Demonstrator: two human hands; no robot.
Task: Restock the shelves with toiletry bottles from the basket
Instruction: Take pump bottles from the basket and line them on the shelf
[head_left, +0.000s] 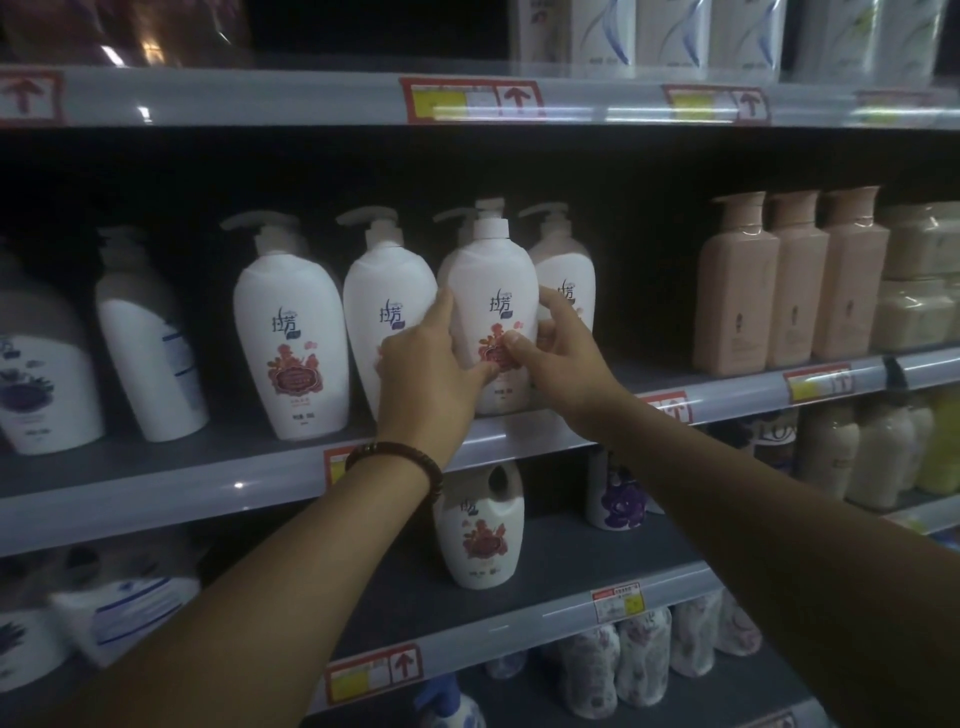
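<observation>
Grey shelf (208, 467) spans the view, with other stocked shelves above and below it. White pump bottles (288, 332) with red flower labels stand in a row on it, and pink bottles (789, 286) stand well to their right. One more white bottle (493, 291) is upright at the shelf's front edge, just in front of the row. Both hands grip it low down: the left hand (426, 374) wraps its left side and the right hand (561, 358) its right side, with both thumbs pressed on the red label. A dark bead bracelet (395, 457) circles the left wrist.
</observation>
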